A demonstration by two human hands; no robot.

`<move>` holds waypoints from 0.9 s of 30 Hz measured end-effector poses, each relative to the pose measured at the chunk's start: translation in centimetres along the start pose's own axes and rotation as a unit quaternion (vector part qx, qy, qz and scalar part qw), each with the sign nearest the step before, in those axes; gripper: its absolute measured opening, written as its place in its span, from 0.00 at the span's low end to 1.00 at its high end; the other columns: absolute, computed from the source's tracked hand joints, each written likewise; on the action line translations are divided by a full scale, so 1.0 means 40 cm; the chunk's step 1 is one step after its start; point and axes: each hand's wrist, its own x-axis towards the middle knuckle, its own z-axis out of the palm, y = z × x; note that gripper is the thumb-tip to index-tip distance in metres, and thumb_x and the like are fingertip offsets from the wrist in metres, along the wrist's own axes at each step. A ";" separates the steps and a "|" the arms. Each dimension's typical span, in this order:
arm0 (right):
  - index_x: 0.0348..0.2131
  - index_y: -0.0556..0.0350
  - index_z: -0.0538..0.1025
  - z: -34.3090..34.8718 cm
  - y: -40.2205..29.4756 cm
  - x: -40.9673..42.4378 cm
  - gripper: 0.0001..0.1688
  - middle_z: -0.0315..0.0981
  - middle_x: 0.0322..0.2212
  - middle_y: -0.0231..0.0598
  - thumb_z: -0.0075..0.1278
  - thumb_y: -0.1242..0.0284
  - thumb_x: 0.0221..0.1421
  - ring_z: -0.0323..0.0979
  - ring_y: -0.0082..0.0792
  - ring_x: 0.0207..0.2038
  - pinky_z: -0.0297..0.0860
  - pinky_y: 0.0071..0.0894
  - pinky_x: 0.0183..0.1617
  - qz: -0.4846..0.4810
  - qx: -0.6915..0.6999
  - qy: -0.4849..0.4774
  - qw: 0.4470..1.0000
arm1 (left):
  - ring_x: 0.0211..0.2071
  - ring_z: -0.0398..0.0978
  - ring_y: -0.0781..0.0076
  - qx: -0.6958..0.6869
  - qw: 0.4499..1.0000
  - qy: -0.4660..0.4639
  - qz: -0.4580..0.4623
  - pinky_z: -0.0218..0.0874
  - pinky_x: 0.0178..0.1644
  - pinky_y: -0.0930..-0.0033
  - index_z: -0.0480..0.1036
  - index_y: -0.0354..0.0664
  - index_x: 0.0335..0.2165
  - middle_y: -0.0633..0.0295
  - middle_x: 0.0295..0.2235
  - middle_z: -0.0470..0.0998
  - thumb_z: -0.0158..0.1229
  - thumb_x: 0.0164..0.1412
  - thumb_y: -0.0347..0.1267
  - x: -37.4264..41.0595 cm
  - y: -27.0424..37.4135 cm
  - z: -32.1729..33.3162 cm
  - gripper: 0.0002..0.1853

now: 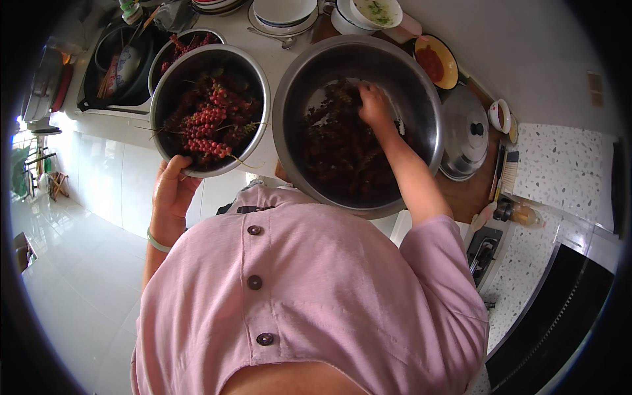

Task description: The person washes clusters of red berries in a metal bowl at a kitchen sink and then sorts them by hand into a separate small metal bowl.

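Note:
My left hand [173, 181] grips the near rim of a metal bowl [161, 148], thumb over the edge and fingers beneath. Clusters of small red berries [212, 118] on green stems fill this bowl, some stems poking past its rim. To its right stands a larger, deep metal basin [419, 64]. Dark berry clusters [340, 148] lie in shadow over its bottom. Inside the basin, my right hand [374, 104] reaches down at the far side of these clusters. Its fingertips are partly hidden, so whether they hold a cluster is unclear.
Behind the left bowl sits another bowl of red berries [173, 52]. A sink [89, 94] with a dark tub is at the left. Stacked plates [286, 12], a spoon [286, 43], a bowl of red sauce [447, 59] and a lidded pot [464, 133] surround the basin.

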 end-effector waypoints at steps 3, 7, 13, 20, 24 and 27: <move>0.45 0.56 0.72 0.009 0.071 0.016 0.26 0.70 0.44 0.54 0.55 0.78 0.41 0.69 0.56 0.45 0.67 0.49 0.47 0.067 0.063 -0.082 0.992 | 0.28 0.76 0.69 0.005 1.000 -0.003 -0.014 0.72 0.31 0.71 0.67 0.36 0.40 0.57 0.30 0.76 0.53 0.56 0.22 0.002 -0.008 0.013 0.11; 0.44 0.61 0.72 -0.069 0.075 0.032 0.23 0.74 0.40 0.51 0.52 0.73 0.45 0.75 0.49 0.39 0.71 0.42 0.40 0.189 0.267 -0.089 0.941 | 0.30 0.76 0.68 0.000 1.000 -0.006 -0.011 0.72 0.32 0.70 0.66 0.35 0.40 0.55 0.33 0.76 0.53 0.56 0.22 0.007 -0.012 0.009 0.11; 0.44 0.63 0.70 -0.102 -0.042 0.069 0.21 0.73 0.35 0.46 0.49 0.73 0.49 0.75 0.42 0.36 0.71 0.39 0.35 0.171 0.412 -0.165 0.879 | 0.35 0.77 0.63 -0.011 0.999 -0.021 -0.023 0.73 0.39 0.66 0.69 0.31 0.40 0.52 0.37 0.77 0.51 0.56 0.20 0.026 -0.020 0.010 0.11; 0.41 0.58 0.73 0.023 -0.065 0.056 0.22 0.73 0.29 0.51 0.60 0.69 0.46 0.72 0.52 0.39 0.68 0.42 0.41 -0.011 0.293 -0.037 0.955 | 0.34 0.77 0.64 0.013 0.998 -0.041 -0.039 0.73 0.38 0.65 0.66 0.31 0.42 0.51 0.36 0.76 0.51 0.56 0.21 0.015 -0.007 0.056 0.13; 0.39 0.55 0.74 -0.115 -0.054 0.044 0.18 0.74 0.27 0.37 0.60 0.68 0.49 0.71 0.30 0.28 0.64 0.30 0.29 0.137 0.535 -0.183 0.813 | 0.34 0.77 0.65 0.040 0.998 -0.033 -0.036 0.73 0.39 0.64 0.68 0.31 0.41 0.53 0.36 0.77 0.50 0.57 0.21 0.004 0.002 0.063 0.11; 0.39 0.54 0.74 -0.281 -0.128 -0.008 0.14 0.74 0.28 0.33 0.57 0.70 0.53 0.64 0.18 0.24 0.58 0.21 0.24 0.187 0.705 -0.131 0.671 | 0.35 0.77 0.64 0.053 0.997 -0.054 -0.027 0.73 0.40 0.63 0.63 0.31 0.46 0.51 0.39 0.75 0.50 0.56 0.22 0.004 0.002 0.073 0.18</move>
